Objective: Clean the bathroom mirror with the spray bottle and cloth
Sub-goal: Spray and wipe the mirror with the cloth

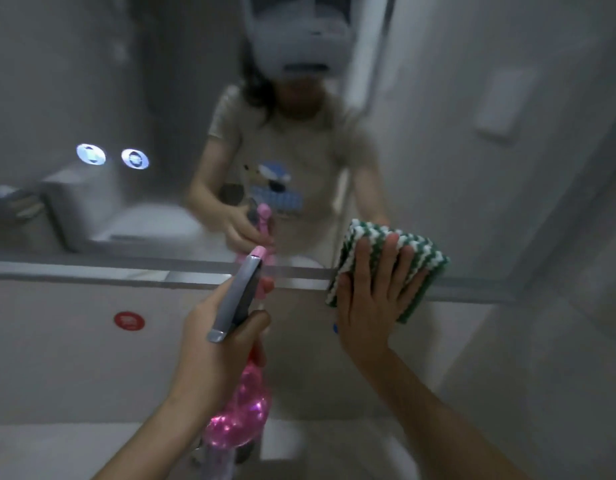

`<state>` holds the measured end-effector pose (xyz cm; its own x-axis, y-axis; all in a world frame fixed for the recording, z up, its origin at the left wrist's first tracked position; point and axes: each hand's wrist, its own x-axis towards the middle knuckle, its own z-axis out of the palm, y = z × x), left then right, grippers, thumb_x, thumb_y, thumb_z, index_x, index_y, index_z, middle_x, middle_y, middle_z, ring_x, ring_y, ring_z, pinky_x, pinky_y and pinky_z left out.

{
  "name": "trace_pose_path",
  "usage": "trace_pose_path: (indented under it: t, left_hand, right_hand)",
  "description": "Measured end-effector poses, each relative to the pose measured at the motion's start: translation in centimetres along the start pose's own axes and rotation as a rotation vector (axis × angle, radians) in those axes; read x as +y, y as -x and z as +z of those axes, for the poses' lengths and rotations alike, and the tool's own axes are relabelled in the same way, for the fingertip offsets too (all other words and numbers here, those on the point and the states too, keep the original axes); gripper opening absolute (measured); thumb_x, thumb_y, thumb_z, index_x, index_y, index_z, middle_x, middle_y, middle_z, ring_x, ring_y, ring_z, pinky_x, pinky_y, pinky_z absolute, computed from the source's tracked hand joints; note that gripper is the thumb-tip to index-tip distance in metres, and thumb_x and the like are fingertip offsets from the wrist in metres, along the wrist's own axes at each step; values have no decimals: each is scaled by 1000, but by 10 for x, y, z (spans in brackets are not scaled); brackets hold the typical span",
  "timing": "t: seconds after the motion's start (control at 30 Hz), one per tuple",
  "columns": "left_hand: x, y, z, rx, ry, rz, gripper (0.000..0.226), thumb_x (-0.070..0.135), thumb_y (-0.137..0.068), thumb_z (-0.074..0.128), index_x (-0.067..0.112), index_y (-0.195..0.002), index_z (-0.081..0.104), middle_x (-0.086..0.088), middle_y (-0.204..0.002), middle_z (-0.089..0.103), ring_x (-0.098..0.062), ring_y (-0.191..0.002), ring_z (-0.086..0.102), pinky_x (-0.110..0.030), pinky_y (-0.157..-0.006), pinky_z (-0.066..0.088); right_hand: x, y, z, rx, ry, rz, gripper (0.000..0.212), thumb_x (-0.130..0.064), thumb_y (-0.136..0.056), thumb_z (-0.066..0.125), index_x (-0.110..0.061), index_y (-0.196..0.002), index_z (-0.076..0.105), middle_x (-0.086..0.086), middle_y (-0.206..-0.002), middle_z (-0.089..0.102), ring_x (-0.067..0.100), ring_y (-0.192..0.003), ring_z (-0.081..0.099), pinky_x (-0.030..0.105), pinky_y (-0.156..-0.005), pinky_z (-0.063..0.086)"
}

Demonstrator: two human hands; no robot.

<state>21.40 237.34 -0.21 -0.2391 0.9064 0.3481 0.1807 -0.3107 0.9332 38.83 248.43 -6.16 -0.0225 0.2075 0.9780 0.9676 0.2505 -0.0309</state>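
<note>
Head view, the only one I have, looks forward and down at both hands in front of the wide wall-mounted bathroom mirror (92, 98). My left hand (213, 344) is curled around the neck of the pink translucent plastic spray bottle (242, 403), thumb wrapped across the front; the bottle's grey trigger head (239, 296) rises above the knuckles and its pink nozzle tip (257, 251) points at the glass near the mirror's lower edge. The bottle's body hangs below the hand and is blurred lower down.

My right hand (372, 306) is flat, fingers straight and slightly spread, pressing the green-and-white zigzag knitted cloth (386, 261) against the surface. The cloth lies across the mirror's bottom rim, part on the glass and part on the pale wall panel (74, 358) below it. The cloth sits to the right of the spray bottle, apart from it.

In the glass I see the reflection of a person in a beige printed T-shirt (289, 150) wearing a headset, with the bottle and cloth mirrored. Two round lit spots (135, 158) glow on the left of the mirror. A red round sticker (129, 321) sits on the wall panel under the mirror, left of the left hand.
</note>
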Motion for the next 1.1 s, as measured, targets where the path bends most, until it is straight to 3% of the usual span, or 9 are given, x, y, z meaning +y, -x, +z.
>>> trace_pose_path:
  t: [0.23,0.3,0.37,0.5,0.6,0.8,0.93,1.03,1.1]
  left_hand:
    - [20,-5,-66,158,118,30,14,13,-63,56,2,-71,53,-10,-44,46,-23,-39,47,-35,-42,42]
    - [29,-6,-78,164,152,46,13,12,-63,56,5,-72,61,-19,-46,45,-24,-40,45,-32,-41,41]
    - [37,-9,-88,172,169,86,34,13,-63,55,-11,-87,58,-26,-48,43,-24,-40,45,-29,-39,40]
    - [53,-8,-111,206,149,137,37,14,-64,56,-12,-90,58,-15,-45,46,-21,-38,46,-28,-40,41]
    - [57,-5,-132,234,136,153,35,14,-63,56,-10,-89,59,-7,-41,40,-20,-37,44,-41,-40,42]
    - [68,-9,-166,305,138,208,38,14,-61,57,-11,-89,58,-28,-53,44,-21,-32,44,-26,-39,34]
    - [77,-13,-174,320,142,232,39,14,-61,57,-13,-89,55,-37,-66,50,-22,-31,44,-31,-36,33]
    - [79,-17,-173,334,132,228,37,15,-62,57,-11,-89,56,-38,-71,52,-24,-31,46,-29,-38,34]
    - [80,-19,-170,343,123,208,36,16,-62,56,-7,-90,60,-28,-57,48,-24,-30,46,-27,-39,34]
  right_hand:
    - [-68,-47,3,-31,-5,-292,49,-26,-96,49,-26,-143,41,7,-153,35,28,-141,24,58,-116,12]
    - [-82,-70,3,-30,-2,-389,50,-30,-96,54,-30,-144,42,4,-153,31,26,-144,22,58,-115,15]
    - [-97,-97,1,-64,-23,-488,53,-30,-95,55,-30,-146,38,2,-155,24,22,-148,13,55,-117,10]
    - [-129,-163,1,-7,11,-646,46,-32,-100,44,-26,-146,40,5,-153,34,24,-143,25,54,-116,12]
    - [-160,-214,1,51,8,-734,45,-33,-103,34,-24,-146,41,6,-152,37,26,-141,31,54,-115,14]
    - [-228,-274,10,118,9,-942,46,-32,-97,42,-23,-142,47,7,-148,43,28,-138,39,55,-112,18]
    - [-256,-284,18,81,33,-1098,50,-33,-92,49,-22,-141,49,7,-146,46,28,-136,41,56,-110,19]
    - [-254,-286,19,66,22,-1158,52,-34,-93,53,-22,-143,46,7,-149,43,29,-139,37,56,-112,18]
    - [-241,-288,18,62,12,-1240,55,-37,-92,56,-23,-144,44,7,-150,41,29,-139,36,56,-113,16]
